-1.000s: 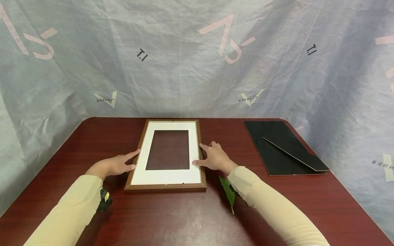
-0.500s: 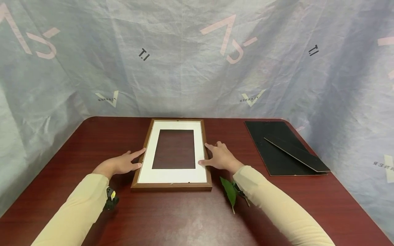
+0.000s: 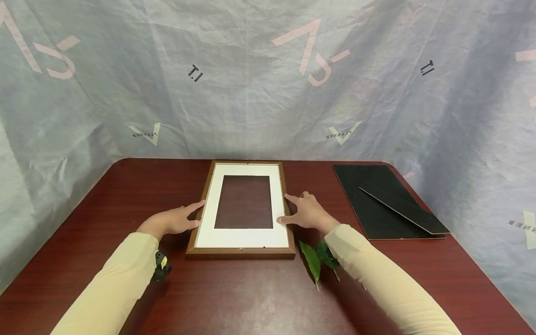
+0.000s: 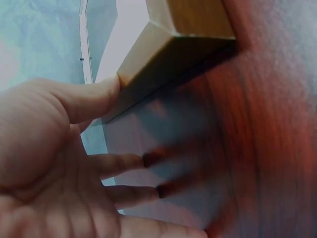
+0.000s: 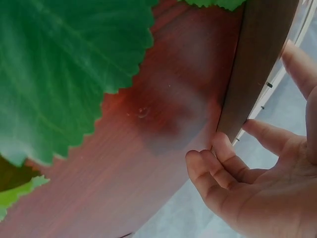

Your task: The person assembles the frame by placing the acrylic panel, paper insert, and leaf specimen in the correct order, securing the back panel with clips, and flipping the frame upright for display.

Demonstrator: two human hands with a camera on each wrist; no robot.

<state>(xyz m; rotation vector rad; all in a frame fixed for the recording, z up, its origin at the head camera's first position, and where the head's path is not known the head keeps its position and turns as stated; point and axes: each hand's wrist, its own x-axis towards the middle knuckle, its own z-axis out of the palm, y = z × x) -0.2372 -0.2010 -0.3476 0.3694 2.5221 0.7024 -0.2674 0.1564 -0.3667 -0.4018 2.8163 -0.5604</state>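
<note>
A brown picture frame (image 3: 240, 252) with a white mat (image 3: 243, 238) lies flat at the table's far middle. My left hand (image 3: 171, 221) touches its left side with thumb and index finger extended; the left wrist view shows the thumb against the frame edge and the other fingers stretched out over the table. On the opposite side my right hand (image 3: 309, 213) lays its thumb over the rim and its index finger along the edge. Its other fingers bend loosely beside the frame in the right wrist view. Green leaves (image 3: 310, 261) lie near my right forearm, partly hidden by the sleeve.
A black backing board (image 3: 356, 200) lies at the right of the dark red table (image 3: 234, 298), its stand flap (image 3: 402, 209) tilted up. A grey printed cloth (image 3: 251, 93) hangs behind the table.
The picture frame has slid to the right across the table, both hands moving along with it. More of the leaves shows beside my right sleeve.
</note>
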